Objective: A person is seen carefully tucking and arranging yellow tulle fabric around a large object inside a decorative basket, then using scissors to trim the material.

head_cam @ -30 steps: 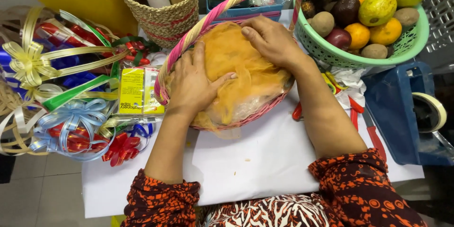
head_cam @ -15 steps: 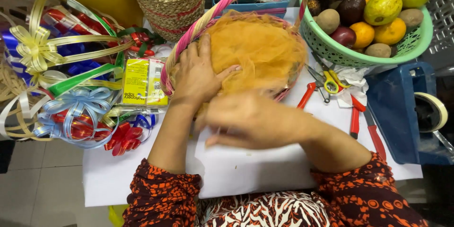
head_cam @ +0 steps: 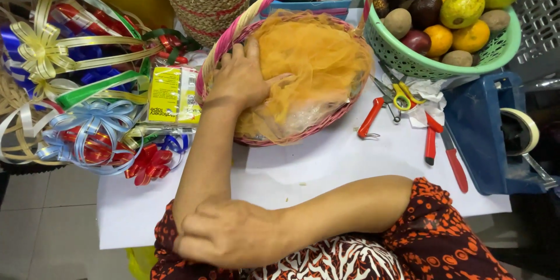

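We see our left hand (head_cam: 242, 79) resting flat, fingers spread and open, on crumpled orange netting (head_cam: 315, 64) that fills a pink woven basket with a striped handle (head_cam: 291, 134). The basket sits at the far middle of the white table (head_cam: 303, 169), directly ahead of that hand, its long axis running left to right. Our right hand (head_cam: 224, 236) (much farther from the basket) lies low by the body, forearm crossing in front of us, fingers loosely curled and holding nothing. Red-handled pliers (head_cam: 371, 118) lie just right of the basket.
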